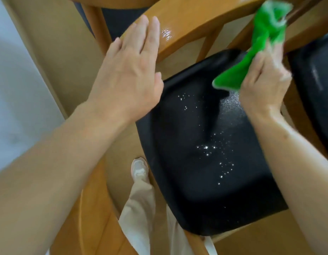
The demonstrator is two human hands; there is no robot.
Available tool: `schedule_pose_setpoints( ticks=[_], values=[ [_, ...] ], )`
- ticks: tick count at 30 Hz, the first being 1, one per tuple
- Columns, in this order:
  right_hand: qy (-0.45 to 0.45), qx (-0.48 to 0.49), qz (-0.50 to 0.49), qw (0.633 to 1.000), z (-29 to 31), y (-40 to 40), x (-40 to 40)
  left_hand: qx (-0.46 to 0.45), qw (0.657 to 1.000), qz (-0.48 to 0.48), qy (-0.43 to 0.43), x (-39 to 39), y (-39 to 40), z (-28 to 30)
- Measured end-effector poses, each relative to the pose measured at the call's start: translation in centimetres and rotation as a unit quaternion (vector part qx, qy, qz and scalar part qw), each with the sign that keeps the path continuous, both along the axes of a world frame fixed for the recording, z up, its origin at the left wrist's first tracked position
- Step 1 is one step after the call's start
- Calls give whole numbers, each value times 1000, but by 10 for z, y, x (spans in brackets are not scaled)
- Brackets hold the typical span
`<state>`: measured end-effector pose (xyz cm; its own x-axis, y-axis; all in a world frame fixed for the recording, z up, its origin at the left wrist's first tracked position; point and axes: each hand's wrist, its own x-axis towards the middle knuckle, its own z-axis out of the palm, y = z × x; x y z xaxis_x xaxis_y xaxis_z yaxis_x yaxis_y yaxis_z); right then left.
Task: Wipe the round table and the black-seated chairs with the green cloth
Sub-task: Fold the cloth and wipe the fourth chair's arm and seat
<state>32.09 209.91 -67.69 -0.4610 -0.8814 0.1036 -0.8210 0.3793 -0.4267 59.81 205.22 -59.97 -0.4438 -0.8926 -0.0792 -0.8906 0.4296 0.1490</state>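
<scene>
Looking straight down: tan floor all around, and a wooden chair fills the middle, its black seat speckled with small bright glints through the centre and a duller wet-looking sheen near the far right edge. The backrest rail runs across the far side, glossy, with a bright reflection just right of the left fingertips. A second black seat shows at the right edge. Left hand is over the rail's left end, fingers straight and together, released, holding nothing; whether it touches the wood I cannot tell. Right hand, far right over the seat, grasps the cloth, green and bunched, trailing up to the rail, its top blurred. Near centre, a beige trouser leg and pale shoe beside the seat's left edge.
</scene>
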Motion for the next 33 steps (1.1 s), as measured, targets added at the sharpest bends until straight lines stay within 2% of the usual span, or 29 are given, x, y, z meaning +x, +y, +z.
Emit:
schedule_pose_setpoints(
  ticks=[3,6,9,12,17,21,23,25,27,29,31,33],
  values=[
    [-40,145,86,985,-30,18,43,-30,998,-43,-47,5,-14,-13],
    [-14,258,150,954,-64,13,45,-57,994,-85,-26,10,-20,-19],
    [46,264,128,955,-92,13,68,-81,994,-77,-3,10,-22,-23],
    [56,258,122,957,-98,20,92,-93,994,-65,2,7,-20,-25],
    [54,230,257,937,-99,46,137,-110,991,-74,-23,6,-21,-26],
    [67,228,400,885,-97,59,161,-105,992,-69,-20,6,-20,-27],
    [79,207,430,875,-99,48,149,-103,992,-69,-19,7,-21,-27],
    [88,192,402,891,-101,26,127,-101,992,-68,-20,7,-20,-28],
    [91,191,290,933,-103,-6,95,-100,993,-65,-18,8,-21,-28],
    [83,210,161,961,-104,-36,55,-98,993,-65,-15,7,-21,-27],
    [63,228,91,967,-102,-57,24,-97,993,-63,-14,6,-20,-27],
    [56,224,73,970,-99,-64,17,-99,993,-63,-15,6,-20,-26]
  ],
)
